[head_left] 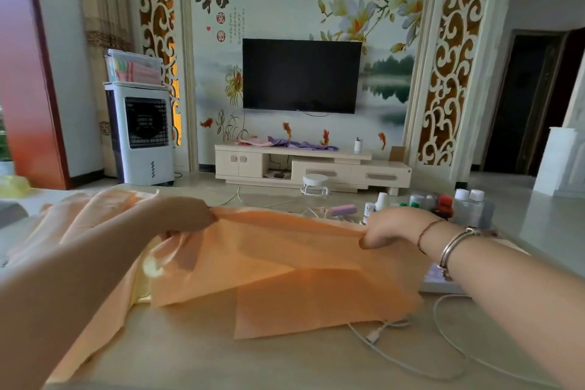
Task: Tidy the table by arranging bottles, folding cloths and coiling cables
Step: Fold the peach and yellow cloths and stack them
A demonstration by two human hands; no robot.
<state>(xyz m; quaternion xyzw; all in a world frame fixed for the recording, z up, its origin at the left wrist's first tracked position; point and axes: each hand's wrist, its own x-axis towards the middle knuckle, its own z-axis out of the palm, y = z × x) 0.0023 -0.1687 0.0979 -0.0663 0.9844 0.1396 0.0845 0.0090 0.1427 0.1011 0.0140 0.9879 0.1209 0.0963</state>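
From the head camera, both hands hold up the far edge of an orange cloth (pixel 285 266) above the table (pixel 196 355). The left hand (pixel 186 215) pinches the edge at its left end, and the right hand (pixel 395 228) pinches the right end, fingers curled round the fabric. The cloth's near part drapes onto the tabletop, folded over itself. A white cable (pixel 411 355) lies on the table, running out from under the cloth's near right corner. A cluster of bottles (pixel 468 206) stands at the far right of the table, behind the right hand.
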